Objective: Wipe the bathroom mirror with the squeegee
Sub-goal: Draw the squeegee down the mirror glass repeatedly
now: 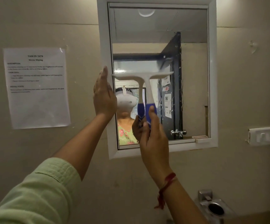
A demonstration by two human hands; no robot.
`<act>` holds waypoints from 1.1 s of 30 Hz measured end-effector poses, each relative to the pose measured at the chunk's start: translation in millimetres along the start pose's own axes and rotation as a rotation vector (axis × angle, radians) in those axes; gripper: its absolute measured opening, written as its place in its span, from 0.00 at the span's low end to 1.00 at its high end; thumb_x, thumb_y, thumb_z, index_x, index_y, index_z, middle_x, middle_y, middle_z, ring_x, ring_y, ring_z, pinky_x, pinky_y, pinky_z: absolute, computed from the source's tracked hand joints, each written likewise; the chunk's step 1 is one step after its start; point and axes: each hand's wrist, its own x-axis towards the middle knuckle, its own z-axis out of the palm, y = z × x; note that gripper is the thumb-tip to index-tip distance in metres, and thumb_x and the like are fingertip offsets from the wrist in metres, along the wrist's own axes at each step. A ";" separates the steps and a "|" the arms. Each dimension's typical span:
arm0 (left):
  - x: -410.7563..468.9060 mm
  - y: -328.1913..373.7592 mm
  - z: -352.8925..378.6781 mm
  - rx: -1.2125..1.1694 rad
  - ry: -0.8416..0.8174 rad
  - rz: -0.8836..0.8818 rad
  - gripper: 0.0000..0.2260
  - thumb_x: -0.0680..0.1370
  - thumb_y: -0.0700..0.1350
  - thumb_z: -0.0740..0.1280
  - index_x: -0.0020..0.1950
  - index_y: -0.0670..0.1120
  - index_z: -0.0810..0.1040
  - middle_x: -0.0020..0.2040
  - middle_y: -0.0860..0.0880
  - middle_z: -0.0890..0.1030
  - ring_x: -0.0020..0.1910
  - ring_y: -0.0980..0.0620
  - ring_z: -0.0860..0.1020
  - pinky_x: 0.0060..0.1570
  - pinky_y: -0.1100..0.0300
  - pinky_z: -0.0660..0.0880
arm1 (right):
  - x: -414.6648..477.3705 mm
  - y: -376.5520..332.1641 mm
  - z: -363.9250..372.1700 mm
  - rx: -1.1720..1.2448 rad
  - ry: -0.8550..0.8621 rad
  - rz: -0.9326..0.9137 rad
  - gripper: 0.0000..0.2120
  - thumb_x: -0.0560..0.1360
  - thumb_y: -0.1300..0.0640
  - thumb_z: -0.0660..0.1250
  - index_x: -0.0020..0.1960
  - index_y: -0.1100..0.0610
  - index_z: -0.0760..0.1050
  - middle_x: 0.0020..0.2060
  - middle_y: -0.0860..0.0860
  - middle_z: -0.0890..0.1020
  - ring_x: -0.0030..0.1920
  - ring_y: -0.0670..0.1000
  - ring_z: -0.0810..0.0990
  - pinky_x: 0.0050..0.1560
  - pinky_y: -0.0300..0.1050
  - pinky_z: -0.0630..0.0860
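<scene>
The bathroom mirror [192, 62] hangs in a white frame [212, 78] on the beige wall. A white squeegee [147, 78] with a blue grip has its blade pressed flat and level against the glass, about halfway up, on the left half. My right hand [153, 135] is closed around the blue grip from below. My left hand [104, 96] lies flat with fingers straight against the mirror's left frame edge, holding nothing. Smears and specks show on the glass right of the blade.
A printed paper sheet [37, 88] is taped to the wall left of the mirror. A white switch plate [266, 135] sits at the right. A metal fitting [213, 206] juts from the wall at the lower right. A small soap ledge [201, 138] sits on the frame's bottom right.
</scene>
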 end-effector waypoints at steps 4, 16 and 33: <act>0.7 0.2 -0.8 -0.025 0.005 0.005 0.20 0.80 0.37 0.51 0.73 0.44 0.59 0.72 0.44 0.66 0.72 0.47 0.63 0.68 0.63 0.59 | -8.5 -0.3 -0.4 0.011 0.014 -0.016 0.23 0.80 0.53 0.53 0.71 0.41 0.50 0.49 0.53 0.75 0.41 0.49 0.75 0.39 0.53 0.79; 1.2 -3.7 -0.8 -0.058 -0.018 -0.030 0.20 0.81 0.37 0.51 0.74 0.45 0.58 0.74 0.44 0.64 0.74 0.46 0.59 0.73 0.48 0.57 | -35.2 10.7 -1.7 0.024 -0.027 0.042 0.22 0.79 0.52 0.53 0.71 0.42 0.53 0.49 0.48 0.73 0.39 0.46 0.75 0.34 0.47 0.79; 1.3 -4.5 -1.0 -0.031 -0.044 -0.048 0.20 0.82 0.39 0.50 0.74 0.46 0.57 0.75 0.44 0.60 0.75 0.46 0.54 0.71 0.60 0.49 | -31.6 10.5 0.8 0.054 -0.006 0.032 0.23 0.80 0.54 0.54 0.68 0.36 0.50 0.52 0.50 0.75 0.40 0.44 0.75 0.36 0.41 0.77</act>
